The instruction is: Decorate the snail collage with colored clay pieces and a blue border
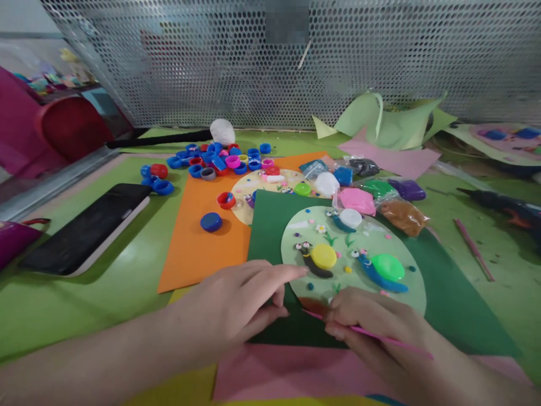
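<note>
A round pale green paper lies on a dark green sheet, decorated with clay snails. One is a black snail with a yellow cap shell; a blue snail with a green cap shell sits to its right, and a snail with a white cap shell above. My left hand stretches its index finger to the circle's left part, below the black snail; its other fingers bend loosely, holding nothing. My right hand grips a thin pink stick, its tip by brown clay at the circle's lower edge.
Bottle caps are heaped at the back. Bagged clay lies behind the circle. A phone rests at left, a glue gun and another pink stick at right. A perforated metal panel rises behind.
</note>
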`<state>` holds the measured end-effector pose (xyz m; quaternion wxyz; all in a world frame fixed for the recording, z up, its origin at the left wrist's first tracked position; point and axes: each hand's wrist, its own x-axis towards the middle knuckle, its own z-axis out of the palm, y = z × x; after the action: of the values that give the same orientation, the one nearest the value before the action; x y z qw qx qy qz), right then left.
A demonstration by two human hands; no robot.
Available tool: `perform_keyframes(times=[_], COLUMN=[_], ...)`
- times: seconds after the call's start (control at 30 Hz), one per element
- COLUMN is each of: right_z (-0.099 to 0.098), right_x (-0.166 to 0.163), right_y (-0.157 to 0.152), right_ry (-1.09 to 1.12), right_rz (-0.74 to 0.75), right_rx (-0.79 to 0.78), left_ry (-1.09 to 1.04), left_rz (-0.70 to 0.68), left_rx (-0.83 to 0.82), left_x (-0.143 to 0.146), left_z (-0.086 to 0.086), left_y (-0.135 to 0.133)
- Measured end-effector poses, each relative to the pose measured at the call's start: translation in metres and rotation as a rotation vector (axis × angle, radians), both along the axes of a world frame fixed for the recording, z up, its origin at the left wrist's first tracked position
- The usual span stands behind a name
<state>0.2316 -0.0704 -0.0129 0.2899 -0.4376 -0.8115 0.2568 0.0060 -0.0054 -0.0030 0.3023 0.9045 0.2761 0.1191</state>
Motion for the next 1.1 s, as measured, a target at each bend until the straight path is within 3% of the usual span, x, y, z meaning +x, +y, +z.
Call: perform_keyframes(times=[0.13, 0.3, 0.4, 0.6, 0.67, 0.73, 0.8, 0.87, 1.0, 1.1], right_z=[0.006, 0.006, 0.002, -0.006, -0.007, -0.009, -0.010, -0.011, -0.010, -0.010], right_x=[0.002, 0.012, 0.017, 0.022, 0.022, 0.022, 0.021, 0.021, 0.023, 0.024], right_y=[-0.002, -0.003, -0.002, -0.002, -0.002, -0.002, -0.003, -0.003, -0.004, -0.004], right_ry=[0.000, 0.164, 0.205, 0.206, 0.206, 0.189, 0.168, 0.154, 0.159, 0.158], right_rz=[0.018, -0.116, -0.162, -0.108, -0.100, -0.089, -0.077, -0.073, -0.077, -0.067], right_rx=[-0.062, -0.094, -0.131, -0.175, -0.166, -0.165, -0.156, -0.136, -0.123, -0.133], left_ry=[-0.042, -0.053, -0.014, -0.032, -0.055, 0.045, 0.130, 0.204, 0.405, 0.358], left_rz=[-0.026, -0.210, -0.242, -0.279, -0.162, 0.102, 0.250, 0.208, -0.095, -0.080], left_rx=[0.070, 0.446, 0.555, 0.560, 0.508, 0.430, 0.404, 0.377, 0.358, 0.403], left_x=[0.000, 0.004, 0.008, -0.012, -0.031, -0.047, -0.054, -0.054, -0.064, -0.095], left_z=[-0.001, -0.002, -0.001, 0.005, 0.005, 0.005, 0.006, 0.008, 0.011, 0.009], left_y=[0.001, -0.005, -0.010, -0.013, -0.016, -0.020, -0.024, -0.028, -0.041, -0.061])
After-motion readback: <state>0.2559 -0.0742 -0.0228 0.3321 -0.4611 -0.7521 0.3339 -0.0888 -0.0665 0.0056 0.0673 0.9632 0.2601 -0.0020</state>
